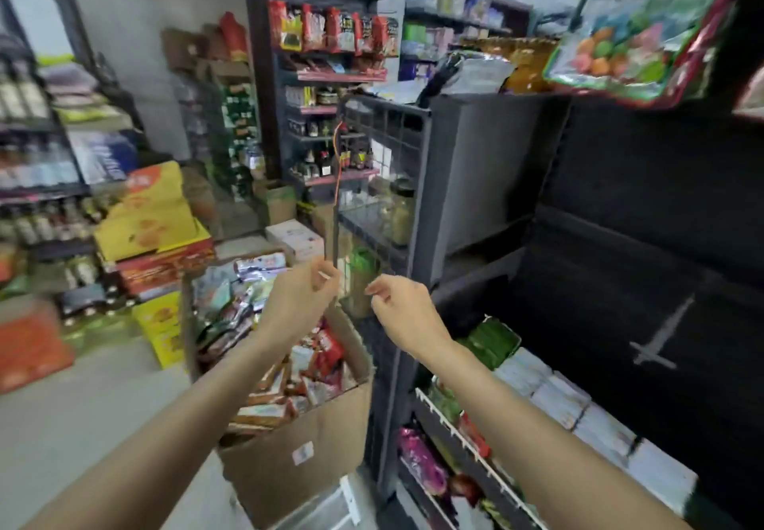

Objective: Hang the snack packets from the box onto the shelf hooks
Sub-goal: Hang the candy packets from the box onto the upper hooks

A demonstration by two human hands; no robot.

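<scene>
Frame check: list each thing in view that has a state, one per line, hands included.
Cardboard box: open, flaps up, packed with snack packets.
Left hand: fingers loosely curled, holding nothing visible.
Right hand: fingers loosely curled, holding nothing visible.
Colourful packet: up at top right, tilted, blurred.
Yellow carton: lid flap raised.

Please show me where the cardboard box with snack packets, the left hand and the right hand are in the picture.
cardboard box (289,467), head view, on its bare front wall.
left hand (304,296), head view, on the back of the hand.
right hand (403,310), head view, on the back of the hand.
</scene>
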